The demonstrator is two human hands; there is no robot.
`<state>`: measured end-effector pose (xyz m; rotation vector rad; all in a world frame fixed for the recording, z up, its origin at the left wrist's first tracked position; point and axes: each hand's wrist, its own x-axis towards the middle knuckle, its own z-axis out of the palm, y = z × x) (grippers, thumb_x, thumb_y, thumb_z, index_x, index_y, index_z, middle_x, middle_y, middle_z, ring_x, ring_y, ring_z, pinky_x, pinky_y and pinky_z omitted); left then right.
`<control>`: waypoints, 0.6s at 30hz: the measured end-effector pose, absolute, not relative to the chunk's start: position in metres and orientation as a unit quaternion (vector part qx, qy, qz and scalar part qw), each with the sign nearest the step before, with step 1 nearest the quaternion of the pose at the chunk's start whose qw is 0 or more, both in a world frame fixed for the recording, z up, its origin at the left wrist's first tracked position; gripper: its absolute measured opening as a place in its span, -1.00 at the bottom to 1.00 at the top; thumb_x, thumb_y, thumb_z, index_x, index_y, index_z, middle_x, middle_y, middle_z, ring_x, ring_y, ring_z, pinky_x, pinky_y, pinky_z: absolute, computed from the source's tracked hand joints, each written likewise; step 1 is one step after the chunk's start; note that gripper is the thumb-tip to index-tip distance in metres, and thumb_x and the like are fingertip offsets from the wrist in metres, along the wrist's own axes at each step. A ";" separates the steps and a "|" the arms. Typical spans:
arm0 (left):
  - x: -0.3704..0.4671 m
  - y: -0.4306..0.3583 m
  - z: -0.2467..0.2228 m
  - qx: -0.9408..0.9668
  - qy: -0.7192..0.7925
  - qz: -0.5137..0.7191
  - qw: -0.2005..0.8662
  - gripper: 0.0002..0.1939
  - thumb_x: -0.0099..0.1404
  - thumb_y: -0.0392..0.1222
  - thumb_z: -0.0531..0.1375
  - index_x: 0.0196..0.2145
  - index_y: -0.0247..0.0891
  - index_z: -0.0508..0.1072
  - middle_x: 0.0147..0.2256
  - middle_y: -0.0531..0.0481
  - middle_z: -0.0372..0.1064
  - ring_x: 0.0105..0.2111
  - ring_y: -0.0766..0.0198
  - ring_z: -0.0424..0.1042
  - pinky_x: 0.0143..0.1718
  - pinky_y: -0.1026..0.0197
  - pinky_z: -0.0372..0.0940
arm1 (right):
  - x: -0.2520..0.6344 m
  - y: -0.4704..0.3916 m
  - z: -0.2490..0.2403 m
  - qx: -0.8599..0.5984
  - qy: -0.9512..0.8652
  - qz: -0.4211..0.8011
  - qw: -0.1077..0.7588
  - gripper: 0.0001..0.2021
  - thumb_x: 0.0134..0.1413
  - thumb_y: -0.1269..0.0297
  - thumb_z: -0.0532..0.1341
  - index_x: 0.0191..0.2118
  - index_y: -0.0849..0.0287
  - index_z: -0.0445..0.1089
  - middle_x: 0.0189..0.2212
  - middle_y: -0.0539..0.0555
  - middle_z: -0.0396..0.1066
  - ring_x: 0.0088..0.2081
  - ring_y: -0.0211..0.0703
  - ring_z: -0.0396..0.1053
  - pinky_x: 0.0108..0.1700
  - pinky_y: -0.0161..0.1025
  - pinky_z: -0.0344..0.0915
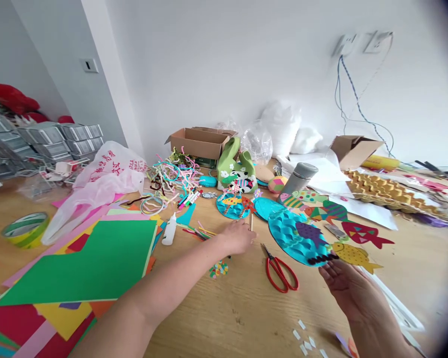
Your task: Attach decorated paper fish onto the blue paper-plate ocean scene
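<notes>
left hand (241, 237) closed on a thin stick (251, 222) just below an orange fish (247, 204), right hand (353, 283) open, palm up, at the near edge of a blue disc (280, 226) bearing paper fish (309, 234), red-handled scissors (280, 273) on the table (224, 328) between the hands

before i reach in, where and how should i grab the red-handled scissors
Probably best by the red handles, from the near side: the scissors lie flat, handles toward you and pointed blades facing away.
</notes>
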<state>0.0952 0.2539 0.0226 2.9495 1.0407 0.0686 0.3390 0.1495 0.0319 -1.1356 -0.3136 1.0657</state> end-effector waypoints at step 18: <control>0.109 0.244 0.036 0.883 0.467 -0.034 0.032 -0.73 0.26 -0.40 0.05 -0.16 -0.39 0.50 -0.22 -0.27 0.48 -0.11 0.07 0.44 -0.18 0.16 0.33 | 0.334 0.149 0.030 -0.489 -0.152 0.484 0.709 -0.72 -0.44 0.50 0.38 -0.44 0.18 0.40 -0.54 -0.06 0.43 -0.54 -0.28 0.43 -0.55 -0.40 0.47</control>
